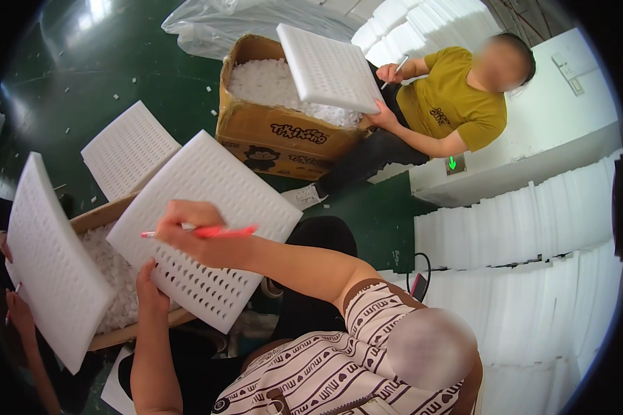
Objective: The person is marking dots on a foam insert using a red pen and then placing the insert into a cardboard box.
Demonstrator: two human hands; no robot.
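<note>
A white foam board (221,180) with rows of small half-round cuts tilts in front of me, above a carton (176,318). Dark gaps show through the cuts in its lower rows; the upper ones look pale and filled. My left hand (152,289) grips the lower left edge, thumb on the face and the other fingers hidden behind. Over the middle of the board is my right hand (187,225), closed around a red pen-like tool (232,232) and slightly smeared by motion. Whether its tip touches the foam I cannot tell. White foam bits (114,277) lie in the carton.
At the left, another person's hand (21,311) is beside a second foam board (55,263). Across from me, a person in a yellow shirt (439,97) holds a board (329,66) over a bigger carton (277,138). White foam stacks (519,304) stand at right.
</note>
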